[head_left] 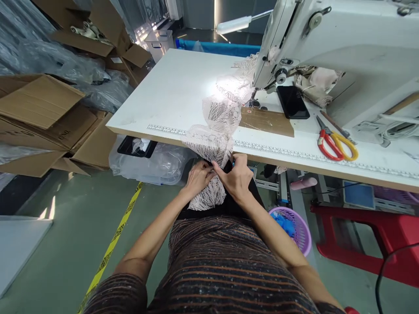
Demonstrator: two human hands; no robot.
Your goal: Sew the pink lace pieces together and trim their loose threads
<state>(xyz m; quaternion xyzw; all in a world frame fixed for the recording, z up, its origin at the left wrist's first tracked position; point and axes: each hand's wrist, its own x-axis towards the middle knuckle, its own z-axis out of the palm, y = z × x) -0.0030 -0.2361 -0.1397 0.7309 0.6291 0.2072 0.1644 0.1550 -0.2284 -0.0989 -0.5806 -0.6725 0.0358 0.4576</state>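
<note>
A long strip of pale pink lace fabric (222,115) runs from beside the sewing machine (278,65) over the table's front edge and down to my lap. Just below that edge, my left hand (197,179) is closed, its fingers pinching the lace. Beside it, my right hand (238,178) is curled shut, with its thumb stretched to the lace near my left fingertips. Something dark with a small blue spot shows at its curled fingers; its kind cannot be made out. The lower end of the lace lies across dark cloth on my lap.
On the white table (163,96) lie a black phone (293,101), red-and-yellow-handled scissors (337,141) and a brown strip (266,121). Cardboard boxes (42,113) stand left. A purple basket (304,233) and a red stool (363,235) are at right below the table.
</note>
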